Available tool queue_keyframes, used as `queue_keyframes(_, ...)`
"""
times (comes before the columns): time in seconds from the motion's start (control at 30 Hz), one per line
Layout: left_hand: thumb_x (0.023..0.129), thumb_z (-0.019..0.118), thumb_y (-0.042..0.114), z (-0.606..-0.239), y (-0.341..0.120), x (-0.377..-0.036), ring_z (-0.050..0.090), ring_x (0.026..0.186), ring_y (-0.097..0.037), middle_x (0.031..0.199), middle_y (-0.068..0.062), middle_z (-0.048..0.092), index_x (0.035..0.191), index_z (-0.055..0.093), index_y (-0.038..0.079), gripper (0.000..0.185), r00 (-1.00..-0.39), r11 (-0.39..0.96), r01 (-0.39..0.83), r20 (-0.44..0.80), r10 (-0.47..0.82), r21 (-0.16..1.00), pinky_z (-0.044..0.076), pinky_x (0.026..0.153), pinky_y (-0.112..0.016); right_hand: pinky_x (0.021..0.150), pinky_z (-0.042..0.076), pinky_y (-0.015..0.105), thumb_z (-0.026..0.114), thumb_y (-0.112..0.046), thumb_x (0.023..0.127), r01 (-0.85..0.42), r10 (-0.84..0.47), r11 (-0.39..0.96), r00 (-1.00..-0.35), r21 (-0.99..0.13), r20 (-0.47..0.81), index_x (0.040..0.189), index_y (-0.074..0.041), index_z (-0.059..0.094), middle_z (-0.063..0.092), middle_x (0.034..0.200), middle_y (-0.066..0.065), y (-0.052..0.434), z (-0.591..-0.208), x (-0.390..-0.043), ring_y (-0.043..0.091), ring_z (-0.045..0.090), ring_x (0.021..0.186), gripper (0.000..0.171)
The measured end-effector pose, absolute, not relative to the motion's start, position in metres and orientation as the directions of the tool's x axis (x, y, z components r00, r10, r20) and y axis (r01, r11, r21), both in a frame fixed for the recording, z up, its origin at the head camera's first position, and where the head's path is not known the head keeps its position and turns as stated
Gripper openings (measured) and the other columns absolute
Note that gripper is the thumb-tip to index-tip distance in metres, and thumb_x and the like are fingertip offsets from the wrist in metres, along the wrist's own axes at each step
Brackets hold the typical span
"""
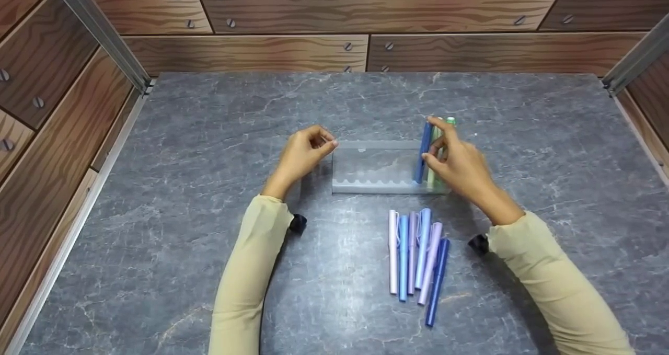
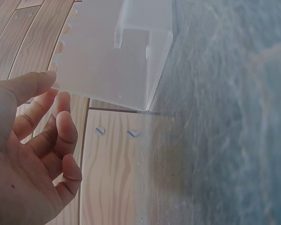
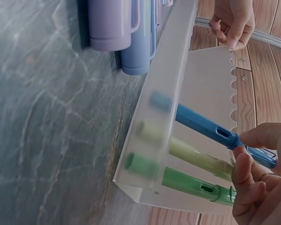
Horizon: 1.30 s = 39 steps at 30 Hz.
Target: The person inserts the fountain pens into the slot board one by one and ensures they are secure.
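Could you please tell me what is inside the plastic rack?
The rack holds a blue pen, a pale green pen and a green pen. In the head view, the right hand hides parts of the latter two.

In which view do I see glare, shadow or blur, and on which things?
Head view: pale glare on the table left of the loose pens, shadow beside the right sleeve; left wrist view: the table looks soft and hazy; right wrist view: pens in the rack blur behind its frosted front.
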State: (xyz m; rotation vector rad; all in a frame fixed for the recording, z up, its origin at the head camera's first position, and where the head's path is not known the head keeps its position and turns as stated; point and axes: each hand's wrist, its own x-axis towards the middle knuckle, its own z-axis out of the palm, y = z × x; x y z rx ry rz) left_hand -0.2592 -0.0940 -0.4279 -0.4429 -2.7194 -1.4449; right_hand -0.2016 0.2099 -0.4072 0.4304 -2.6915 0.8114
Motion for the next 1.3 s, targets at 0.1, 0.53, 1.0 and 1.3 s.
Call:
queue_keyframes(0.1, 0.090, 0.068, 0.022, -0.428, -0.094, -0.259, 0.047, 0.066, -0.011, 0.072, 0.002, 0.056, 0.094, 0.070, 0.008, 0.015, -0.960, 0.523, 0.260, 0.157, 0.234, 0.812, 0.037, 0.062, -0.023, 0.052, 0.036, 0.029, 0.069, -0.007, 0.086, -0.373, -0.204, 0.799, -0.906, -0.472, 0.370, 0.141, -0.013, 0.040, 0.067, 0.084, 0.007, 0.210, -0.408, -0.202, 0.010, 0.050, 0.058, 0.062)
queue_keyframes(0.53, 0.090, 0.068, 0.021, -0.428, -0.094, -0.259, 0.049, 0.069, -0.012, 0.076, -0.001, 0.060, 0.094, 0.070, 0.008, 0.014, -0.958, 0.523, 0.264, 0.159, 0.237, 0.811, 0.039, 0.065, -0.024, 0.053, 0.036, 0.028, 0.070, -0.007, 0.086, -0.353, -0.191, 0.810, -0.913, -0.468, 0.359, 0.142, -0.009, 0.041, 0.064, 0.084, 0.006, 0.209, -0.406, -0.203, 0.010, 0.046, 0.058, 0.064)
queue_keyframes(1.0, 0.090, 0.068, 0.022, -0.428, -0.094, -0.260, 0.048, 0.069, -0.011, 0.074, 0.001, 0.057, 0.095, 0.071, 0.008, 0.015, -0.959, 0.510, 0.261, 0.159, 0.236, 0.819, 0.038, 0.064, -0.023, 0.053, 0.037, 0.026, 0.072, -0.009, 0.085, -0.381, -0.205, 0.811, -0.896, -0.444, 0.394, 0.141, -0.009, 0.042, 0.062, 0.084, 0.005, 0.213, -0.405, -0.198, 0.007, 0.047, 0.059, 0.063)
queue_keyframes(1.3, 0.090, 0.068, 0.022, -0.428, -0.094, -0.259, 0.047, 0.068, -0.012, 0.074, 0.001, 0.057, 0.096, 0.070, 0.008, 0.015, -0.959, 0.523, 0.259, 0.152, 0.239, 0.812, 0.038, 0.063, -0.024, 0.051, 0.038, 0.022, 0.073, -0.014, 0.086, -0.394, -0.237, 0.785, -0.904, -0.478, 0.356, 0.140, -0.006, 0.041, 0.061, 0.084, 0.003, 0.215, -0.407, -0.183, 0.003, 0.044, 0.057, 0.064)
